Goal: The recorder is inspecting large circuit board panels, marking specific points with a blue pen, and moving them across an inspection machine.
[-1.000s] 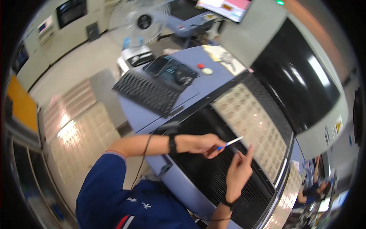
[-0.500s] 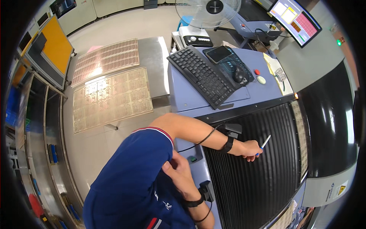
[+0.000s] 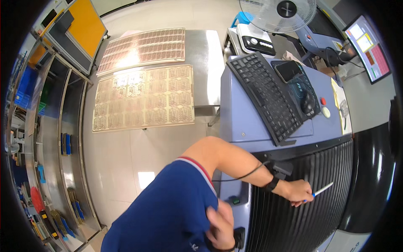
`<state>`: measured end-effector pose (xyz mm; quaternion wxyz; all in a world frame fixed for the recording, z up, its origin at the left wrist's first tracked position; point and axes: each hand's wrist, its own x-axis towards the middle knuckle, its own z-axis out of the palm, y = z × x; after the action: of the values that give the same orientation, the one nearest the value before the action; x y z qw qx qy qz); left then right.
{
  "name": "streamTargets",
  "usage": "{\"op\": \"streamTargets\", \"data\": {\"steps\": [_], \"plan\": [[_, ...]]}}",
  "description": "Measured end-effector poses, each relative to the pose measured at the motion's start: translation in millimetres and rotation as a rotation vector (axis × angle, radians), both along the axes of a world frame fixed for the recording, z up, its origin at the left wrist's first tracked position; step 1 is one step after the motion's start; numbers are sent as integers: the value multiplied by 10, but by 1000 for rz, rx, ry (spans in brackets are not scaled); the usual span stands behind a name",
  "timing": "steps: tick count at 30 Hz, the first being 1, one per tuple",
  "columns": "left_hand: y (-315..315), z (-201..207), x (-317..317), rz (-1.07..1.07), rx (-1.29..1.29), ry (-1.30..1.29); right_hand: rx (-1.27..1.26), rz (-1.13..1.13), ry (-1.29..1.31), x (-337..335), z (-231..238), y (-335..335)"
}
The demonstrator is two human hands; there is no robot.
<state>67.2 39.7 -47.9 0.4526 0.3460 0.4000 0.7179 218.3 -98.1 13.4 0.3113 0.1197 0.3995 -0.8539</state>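
My left hand (image 3: 300, 191) reaches out to the right, closed around the blue end of a white pen (image 3: 324, 190). The pen's white length sticks out past the fingers, up and to the right. Both are over a black ribbed cover (image 3: 281, 222) on the machine. A black wristband with a small dark box and cable is on the left wrist. Low in the picture, my right hand (image 3: 222, 227) is bent in close beside my blue left sleeve (image 3: 168, 201). Its fingers are blurred and partly hidden, so what they hold, if anything, does not show.
A black keyboard (image 3: 266, 96), phone (image 3: 288, 71) and mouse (image 3: 307, 103) lie on the blue-grey machine top. Patterned panels (image 3: 145, 98) rest on a metal table (image 3: 205, 63). A fan (image 3: 287, 9) stands behind. Metal racks (image 3: 63, 168) line the left, and a monitor (image 3: 369, 46) is far right.
The view has swung, so the scene sits further right and the racks show more. The pen stays in my left hand. My right hand appears lower and more blurred beside the sleeve.
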Motion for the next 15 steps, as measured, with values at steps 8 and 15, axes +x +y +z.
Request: {"op": "streamTargets", "data": {"steps": [8, 15], "plan": [[171, -203, -11, 484, 52, 157, -561, -35, 136, 273, -478, 14], [199, -91, 83, 478, -114, 354, -534, -26, 105, 345, -542, 22]]}}
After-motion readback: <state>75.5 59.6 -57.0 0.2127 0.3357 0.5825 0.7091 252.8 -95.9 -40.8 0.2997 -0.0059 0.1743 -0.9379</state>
